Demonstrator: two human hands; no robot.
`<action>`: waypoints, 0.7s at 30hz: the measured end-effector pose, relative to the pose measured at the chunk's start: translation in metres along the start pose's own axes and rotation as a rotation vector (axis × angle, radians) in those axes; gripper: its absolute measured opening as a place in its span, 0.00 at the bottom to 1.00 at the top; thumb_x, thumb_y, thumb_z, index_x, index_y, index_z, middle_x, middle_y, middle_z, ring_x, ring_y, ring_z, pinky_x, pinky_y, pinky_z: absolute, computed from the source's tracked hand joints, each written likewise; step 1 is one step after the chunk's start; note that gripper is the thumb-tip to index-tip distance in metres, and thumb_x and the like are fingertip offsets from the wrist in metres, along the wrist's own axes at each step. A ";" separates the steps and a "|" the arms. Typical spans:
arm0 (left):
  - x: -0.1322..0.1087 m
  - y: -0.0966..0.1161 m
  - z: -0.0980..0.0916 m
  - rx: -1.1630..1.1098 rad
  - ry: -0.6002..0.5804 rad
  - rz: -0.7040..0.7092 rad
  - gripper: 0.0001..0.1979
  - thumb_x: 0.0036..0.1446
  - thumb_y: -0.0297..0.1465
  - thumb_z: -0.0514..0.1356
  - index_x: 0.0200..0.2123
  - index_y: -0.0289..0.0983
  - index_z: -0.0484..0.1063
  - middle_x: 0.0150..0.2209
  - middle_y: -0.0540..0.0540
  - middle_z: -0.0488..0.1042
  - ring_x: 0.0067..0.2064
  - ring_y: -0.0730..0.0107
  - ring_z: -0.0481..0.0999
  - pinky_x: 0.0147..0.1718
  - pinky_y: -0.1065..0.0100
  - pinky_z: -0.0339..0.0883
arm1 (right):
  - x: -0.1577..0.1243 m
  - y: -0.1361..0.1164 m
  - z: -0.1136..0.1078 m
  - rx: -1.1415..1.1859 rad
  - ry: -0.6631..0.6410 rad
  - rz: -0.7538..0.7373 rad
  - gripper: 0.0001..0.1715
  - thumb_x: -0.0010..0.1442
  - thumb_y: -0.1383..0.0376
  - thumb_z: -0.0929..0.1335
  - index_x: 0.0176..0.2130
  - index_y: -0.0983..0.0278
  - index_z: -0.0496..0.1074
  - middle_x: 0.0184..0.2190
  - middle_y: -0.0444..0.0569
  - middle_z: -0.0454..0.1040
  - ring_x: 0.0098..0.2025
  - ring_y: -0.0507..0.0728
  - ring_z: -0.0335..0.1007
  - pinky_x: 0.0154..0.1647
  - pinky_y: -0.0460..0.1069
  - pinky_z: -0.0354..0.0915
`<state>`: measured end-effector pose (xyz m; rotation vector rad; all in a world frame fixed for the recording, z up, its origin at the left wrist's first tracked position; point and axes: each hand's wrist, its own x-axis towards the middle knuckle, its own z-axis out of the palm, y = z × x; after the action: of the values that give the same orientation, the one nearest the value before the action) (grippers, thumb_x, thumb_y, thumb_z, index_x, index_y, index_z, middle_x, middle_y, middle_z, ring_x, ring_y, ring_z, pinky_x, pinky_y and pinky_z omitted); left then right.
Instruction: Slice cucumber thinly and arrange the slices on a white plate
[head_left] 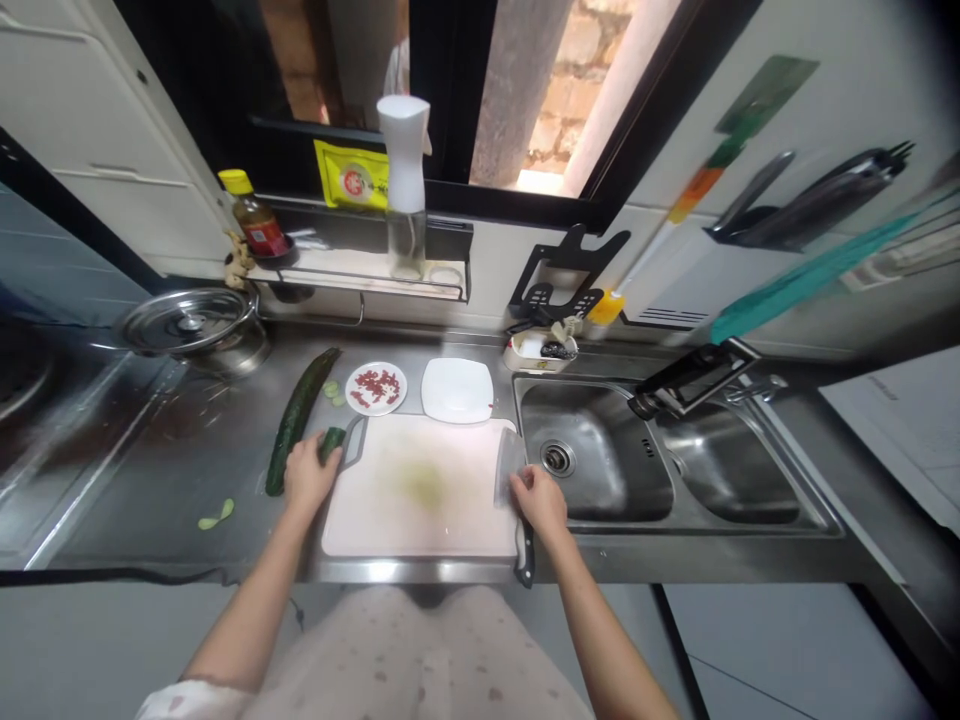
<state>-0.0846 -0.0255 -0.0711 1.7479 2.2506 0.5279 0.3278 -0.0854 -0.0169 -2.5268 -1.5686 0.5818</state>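
Note:
My left hand (309, 480) is closed around a short dark-green cucumber piece (332, 441), beside the handle end of the white cutting board (367, 520). Just left of that hand lies a long whole cucumber (298, 418). Along the board's right edge rests a broad-bladed kitchen knife (508, 462), its black handle pointing toward me. The curled fingers of my right hand (541, 507) pinch at the blade's right edge; their tips are partly hidden. A greenish wet stain marks the middle of the board.
Behind the board stand a round plate (397, 378) of diced red pieces and a white square dish (457, 388). Pale-green slices (217, 517) lie at left. A lidded steel pot (232, 350) is at back left, a double sink (600, 480) at right.

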 end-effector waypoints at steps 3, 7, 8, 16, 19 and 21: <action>0.000 0.003 0.000 0.002 0.011 -0.013 0.27 0.57 0.42 0.54 0.56 0.35 0.66 0.48 0.35 0.70 0.51 0.51 0.69 0.49 0.56 0.63 | 0.033 -0.017 0.001 0.030 0.093 -0.008 0.14 0.62 0.58 0.62 0.39 0.62 0.72 0.35 0.50 0.76 0.38 0.55 0.71 0.35 0.45 0.60; -0.004 0.008 -0.001 0.015 0.026 -0.037 0.26 0.57 0.43 0.54 0.56 0.35 0.66 0.49 0.35 0.70 0.52 0.51 0.69 0.49 0.55 0.63 | 0.084 -0.056 0.003 0.024 0.081 0.017 0.18 0.63 0.57 0.61 0.41 0.63 0.73 0.38 0.52 0.77 0.41 0.56 0.72 0.39 0.46 0.61; -0.005 0.010 -0.001 0.019 0.028 -0.042 0.26 0.57 0.43 0.54 0.56 0.36 0.66 0.49 0.35 0.70 0.52 0.51 0.69 0.49 0.55 0.63 | 0.094 -0.065 0.004 0.020 0.068 0.021 0.19 0.63 0.55 0.61 0.41 0.64 0.74 0.38 0.53 0.77 0.42 0.57 0.72 0.39 0.46 0.62; -0.014 0.010 -0.001 0.013 0.048 -0.042 0.25 0.58 0.41 0.53 0.55 0.36 0.67 0.48 0.36 0.71 0.51 0.51 0.69 0.49 0.55 0.63 | 0.127 -0.083 0.012 -0.040 0.015 -0.006 0.15 0.61 0.61 0.62 0.42 0.63 0.74 0.41 0.56 0.76 0.44 0.59 0.72 0.42 0.48 0.62; -0.015 0.004 -0.001 -0.005 0.059 -0.026 0.24 0.58 0.41 0.52 0.53 0.35 0.68 0.48 0.36 0.71 0.50 0.52 0.70 0.49 0.56 0.63 | 0.127 -0.081 0.009 -0.008 0.034 -0.002 0.15 0.61 0.63 0.61 0.41 0.64 0.75 0.39 0.56 0.76 0.42 0.59 0.72 0.40 0.48 0.62; -0.014 0.000 -0.001 -0.023 0.055 -0.001 0.24 0.57 0.41 0.52 0.53 0.34 0.68 0.47 0.36 0.71 0.50 0.53 0.70 0.50 0.57 0.63 | 0.124 -0.089 0.009 0.030 0.071 -0.036 0.16 0.62 0.64 0.61 0.40 0.67 0.75 0.38 0.57 0.76 0.40 0.58 0.71 0.39 0.47 0.60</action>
<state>-0.0813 -0.0390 -0.0701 1.7422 2.2726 0.6071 0.2983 0.0644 -0.0316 -2.4635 -1.5654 0.5015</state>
